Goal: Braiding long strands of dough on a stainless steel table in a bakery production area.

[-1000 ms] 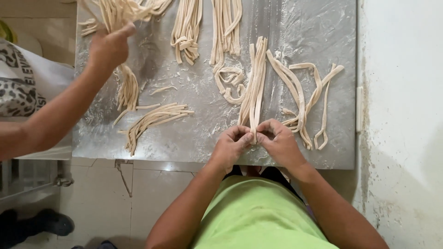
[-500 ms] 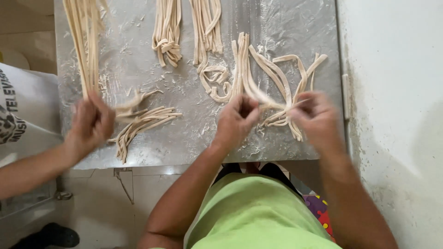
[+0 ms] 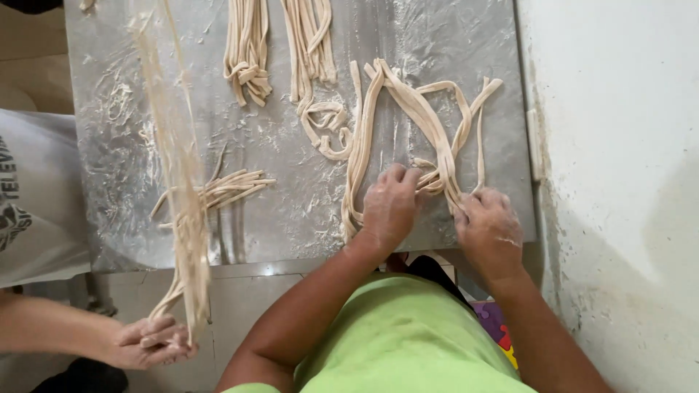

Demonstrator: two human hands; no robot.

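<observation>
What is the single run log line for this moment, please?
left hand: on pale flat dough strips | right hand: pinching same strips | surface: floured steel table | co-worker's hand: pulling another bundle

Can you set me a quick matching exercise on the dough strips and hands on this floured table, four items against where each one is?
Items:
1. left hand
2. right hand
3. co-worker's hand
4. short loose strips

Places:
A. below the table edge, gripping a long hanging bundle of strips
B. lying untouched on the steel table, left of the middle
C. on the near ends of the looped strips, nearer the wall
D. pressing on strips near the table's front edge, middle

Pairs: 1-D, 2-C, 3-A, 4-B
</observation>
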